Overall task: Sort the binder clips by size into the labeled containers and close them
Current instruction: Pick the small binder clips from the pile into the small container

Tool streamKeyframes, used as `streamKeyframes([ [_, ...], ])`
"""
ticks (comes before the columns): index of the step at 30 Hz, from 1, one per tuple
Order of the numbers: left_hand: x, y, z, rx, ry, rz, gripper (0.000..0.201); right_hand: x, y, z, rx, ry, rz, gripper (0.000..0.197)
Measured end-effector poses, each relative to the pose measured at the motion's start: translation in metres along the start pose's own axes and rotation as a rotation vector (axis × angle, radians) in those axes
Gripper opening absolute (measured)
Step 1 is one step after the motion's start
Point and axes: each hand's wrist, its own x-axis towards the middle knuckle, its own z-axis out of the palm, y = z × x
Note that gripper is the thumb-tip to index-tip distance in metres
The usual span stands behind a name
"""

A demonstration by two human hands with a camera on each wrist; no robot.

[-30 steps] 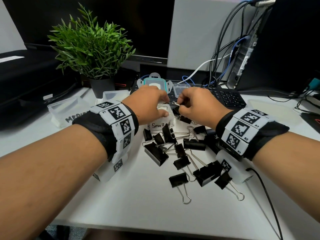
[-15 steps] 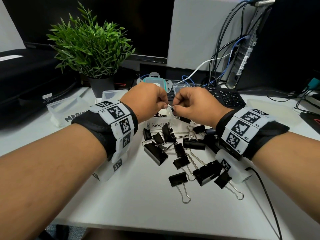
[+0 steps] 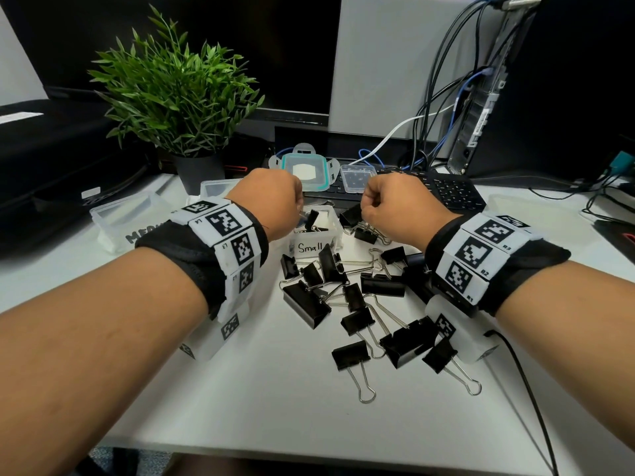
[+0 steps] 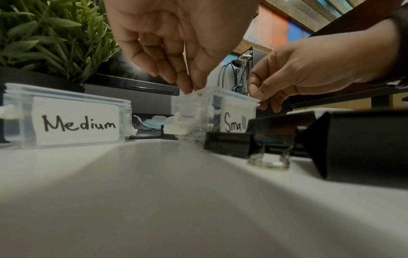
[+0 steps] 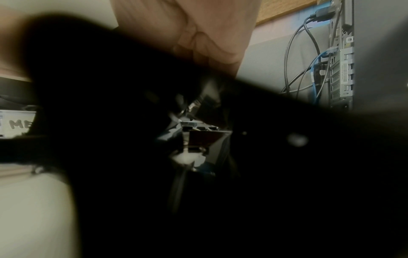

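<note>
Medium box (image 4: 66, 120) — left of Small box (image 4: 220, 115)

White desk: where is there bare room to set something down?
The white desk is bare along its near edge, in front of the heap of black binder clips, and between the clear "Medium" container and "Small" container. The middle is crowded with clips.

This place is an office, at a desk for computer work. A white flat desk top (image 3: 275, 407) fills the lower half of the head view. At the upper middle stands a large dark monitor screen (image 3: 275, 46), and below it lies a black computer keyboard (image 3: 453, 194). At the upper right, a dark desktop computer tower (image 3: 481, 125) shows its back side with many black, white and blue cables (image 3: 433, 108) plugged in. At the upper left stands a green artificial plant in a black pot (image 3: 178, 94).
</note>
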Motion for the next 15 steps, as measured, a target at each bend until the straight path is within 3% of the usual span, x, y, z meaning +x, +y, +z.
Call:
streamKeyframes([
  [7,0.0003,0.0024,0.0024,0.062,-0.014,0.024,0.035,0.0010,0.0015,0.0006,-0.013,-0.078,0.029,0.020],
  [11,0.0003,0.0023,0.0064,0.093,-0.097,0.067,0.065,0.0008,0.0012,0.0032,-0.188,-0.267,-0.034,0.053],
  [15,-0.0002,0.0012,0.0085,0.108,-0.164,0.021,0.068,-0.0009,-0.0004,0.0055,-0.347,-0.525,-0.011,0.074],
])
